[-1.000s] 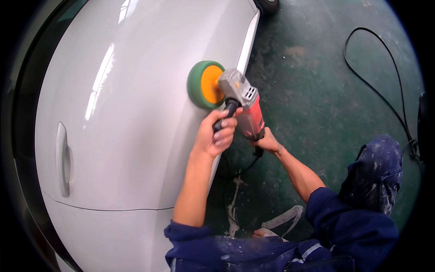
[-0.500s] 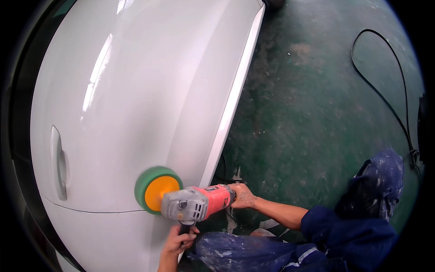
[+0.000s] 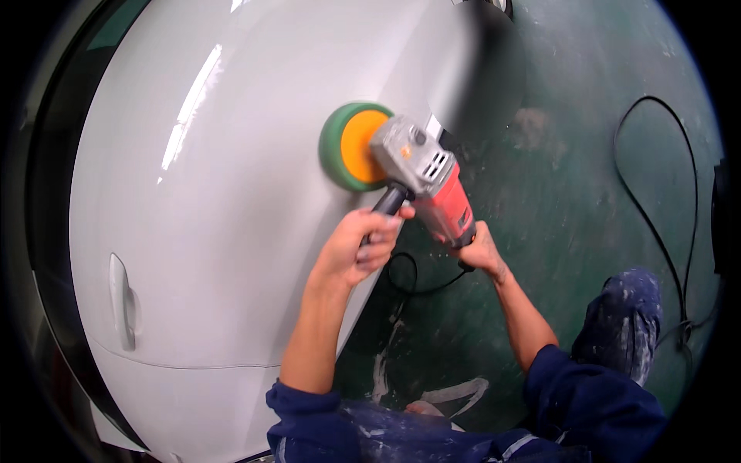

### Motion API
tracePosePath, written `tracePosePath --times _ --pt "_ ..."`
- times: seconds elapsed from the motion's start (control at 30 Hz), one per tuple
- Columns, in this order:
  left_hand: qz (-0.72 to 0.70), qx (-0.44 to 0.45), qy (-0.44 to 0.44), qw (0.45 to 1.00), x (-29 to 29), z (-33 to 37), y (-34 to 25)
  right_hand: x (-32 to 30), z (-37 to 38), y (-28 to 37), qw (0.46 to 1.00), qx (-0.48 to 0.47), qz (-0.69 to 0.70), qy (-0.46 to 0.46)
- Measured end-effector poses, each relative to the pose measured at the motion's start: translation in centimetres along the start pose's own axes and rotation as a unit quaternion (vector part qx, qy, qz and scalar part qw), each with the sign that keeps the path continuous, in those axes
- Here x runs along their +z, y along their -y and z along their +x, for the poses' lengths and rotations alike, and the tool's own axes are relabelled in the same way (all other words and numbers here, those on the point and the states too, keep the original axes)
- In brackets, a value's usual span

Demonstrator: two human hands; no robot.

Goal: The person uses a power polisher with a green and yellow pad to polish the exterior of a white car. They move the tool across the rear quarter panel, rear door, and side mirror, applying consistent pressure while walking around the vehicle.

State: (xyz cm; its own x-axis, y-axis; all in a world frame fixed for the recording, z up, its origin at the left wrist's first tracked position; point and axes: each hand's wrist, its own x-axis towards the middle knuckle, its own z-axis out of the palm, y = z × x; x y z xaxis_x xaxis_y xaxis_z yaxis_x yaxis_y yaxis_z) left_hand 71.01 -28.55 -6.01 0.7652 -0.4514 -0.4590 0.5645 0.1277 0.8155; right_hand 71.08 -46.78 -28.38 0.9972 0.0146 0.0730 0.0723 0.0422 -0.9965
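Observation:
A red and grey polishing machine (image 3: 449,202) is held in both hands against the side of a white car door (image 3: 231,185). My left hand (image 3: 361,243) is closed round its black side handle, at the grey head. Farther back, my right hand (image 3: 485,251) grips the rear end of the red body. The green foam pad (image 3: 333,150) with its orange backing plate (image 3: 360,145) faces the lower part of the panel and appears to touch it. A black cord (image 3: 440,288) trails from the machine's rear.
The door handle (image 3: 121,301) sits at the left, above a panel seam. On the green floor (image 3: 556,201) a black cable (image 3: 633,185) loops at the right. My knee in stained blue trousers (image 3: 629,316) is at the lower right. Pale tape-like strips (image 3: 455,392) lie near the car's sill.
Both hands have carried the polishing machine away from me along the door and to the right. The pad has left the seam area, and my left forearm now reaches farther into view.

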Motion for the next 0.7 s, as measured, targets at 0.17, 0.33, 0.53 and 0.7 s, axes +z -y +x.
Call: tracePosePath --times 0.17,0.33,0.53,0.7 --pt "0.016 -0.025 -0.053 0.998 -4.5 -13.4 2.8 7.1 -6.9 2.2 0.998 -0.029 -0.037 0.042" --pt "-0.008 -0.07 -0.119 0.99 -8.2 -27.1 6.9 14.1 -15.0 7.2 0.989 0.013 -0.056 0.139" --pt "-0.003 -0.095 -0.16 0.982 -1.7 -31.9 1.4 13.8 -18.9 11.9 0.986 0.005 -0.046 0.161" --pt "0.062 -0.052 -0.09 0.993 6.9 -28.6 -4.2 8.4 -17.1 15.7 0.997 -0.038 0.03 0.066"
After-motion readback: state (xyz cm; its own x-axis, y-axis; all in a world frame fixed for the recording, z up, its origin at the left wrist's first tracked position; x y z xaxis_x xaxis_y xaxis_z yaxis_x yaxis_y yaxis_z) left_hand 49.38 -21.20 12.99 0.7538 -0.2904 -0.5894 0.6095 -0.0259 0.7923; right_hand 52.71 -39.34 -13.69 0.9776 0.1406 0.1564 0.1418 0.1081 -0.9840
